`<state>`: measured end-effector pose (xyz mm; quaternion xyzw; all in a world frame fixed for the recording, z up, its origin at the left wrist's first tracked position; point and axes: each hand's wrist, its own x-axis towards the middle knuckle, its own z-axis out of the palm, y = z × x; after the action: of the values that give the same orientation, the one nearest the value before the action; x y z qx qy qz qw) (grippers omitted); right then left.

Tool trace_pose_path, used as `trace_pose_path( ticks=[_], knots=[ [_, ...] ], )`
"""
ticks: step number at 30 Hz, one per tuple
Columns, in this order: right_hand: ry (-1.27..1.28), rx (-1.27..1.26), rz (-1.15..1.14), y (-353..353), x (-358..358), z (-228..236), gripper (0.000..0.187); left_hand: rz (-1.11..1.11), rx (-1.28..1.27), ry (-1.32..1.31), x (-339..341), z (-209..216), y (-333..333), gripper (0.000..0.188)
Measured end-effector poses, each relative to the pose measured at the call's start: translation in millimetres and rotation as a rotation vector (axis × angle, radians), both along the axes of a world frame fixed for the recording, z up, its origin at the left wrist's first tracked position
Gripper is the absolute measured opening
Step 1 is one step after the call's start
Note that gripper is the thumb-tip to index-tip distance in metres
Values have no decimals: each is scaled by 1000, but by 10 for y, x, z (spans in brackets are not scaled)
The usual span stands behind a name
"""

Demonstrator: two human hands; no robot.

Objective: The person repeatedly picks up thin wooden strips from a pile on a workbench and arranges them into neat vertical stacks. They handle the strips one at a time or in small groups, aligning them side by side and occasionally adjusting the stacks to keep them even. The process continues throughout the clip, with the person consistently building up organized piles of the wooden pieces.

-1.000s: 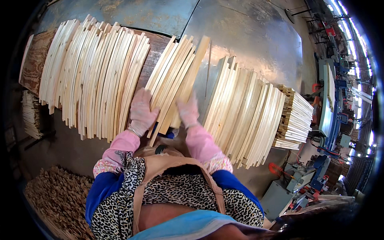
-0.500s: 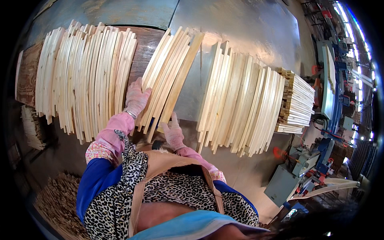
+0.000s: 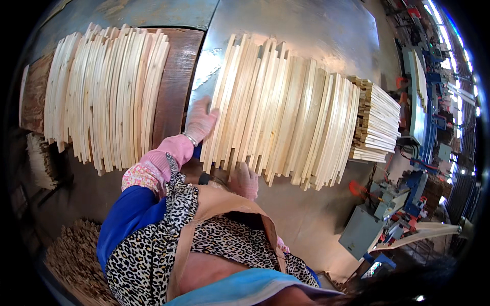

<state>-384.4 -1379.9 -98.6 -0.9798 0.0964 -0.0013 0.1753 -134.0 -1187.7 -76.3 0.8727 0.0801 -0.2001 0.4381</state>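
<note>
Long pale wooden strips (image 3: 286, 120) lie side by side in one wide row on the metal tabletop (image 3: 306, 25). My left hand (image 3: 200, 125), in a pale pink glove, presses against the leftmost strips of this row, fingers apart and slightly blurred. At the near ends of the same strips is my right hand (image 3: 244, 182), also gloved, its fingers stretched up against the uneven ends. Neither hand is wrapped round a strip. A second group of wooden strips (image 3: 107, 97) lies farther left on a brown board (image 3: 176, 76).
To the right sits a stack of shorter wooden pieces (image 3: 380, 122). Grey machinery (image 3: 362, 229) with red parts stands beyond it on the floor. A heap of wood offcuts (image 3: 76, 260) is at lower left, and more strips (image 3: 41, 160) sit below the table's left end.
Both hands have moved right, bringing the separate bunch of strips against the right-hand row. The gap between them has closed, and brown board now shows where the bunch lay.
</note>
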Motion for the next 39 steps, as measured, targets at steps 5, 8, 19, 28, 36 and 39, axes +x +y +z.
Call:
trace_pose_path(
  ticks=[5, 8, 19, 28, 36, 39],
  knots=[
    [-159, 109, 144, 121, 876, 649, 59, -102, 115, -20, 56, 59, -132, 86],
    [-130, 258, 296, 244, 1352, 753, 64, -167, 3, 35, -63, 344, 219, 80],
    [351, 985, 243, 1686, 869, 191, 76, 717, 124, -540, -1122, 756, 3417, 61],
    [191, 519, -41, 3232, 1106, 279, 63, 803, 941, -268, -386, 374, 7396, 80],
    [254, 1278, -437, 3478, 786, -3, 63, 718, 387, -78, 56, 350, 8863, 86],
    [285, 1238, -620, 3571, 948, 128, 66, 621, 312, 34, -15, 292, 8963, 87]
  ],
)
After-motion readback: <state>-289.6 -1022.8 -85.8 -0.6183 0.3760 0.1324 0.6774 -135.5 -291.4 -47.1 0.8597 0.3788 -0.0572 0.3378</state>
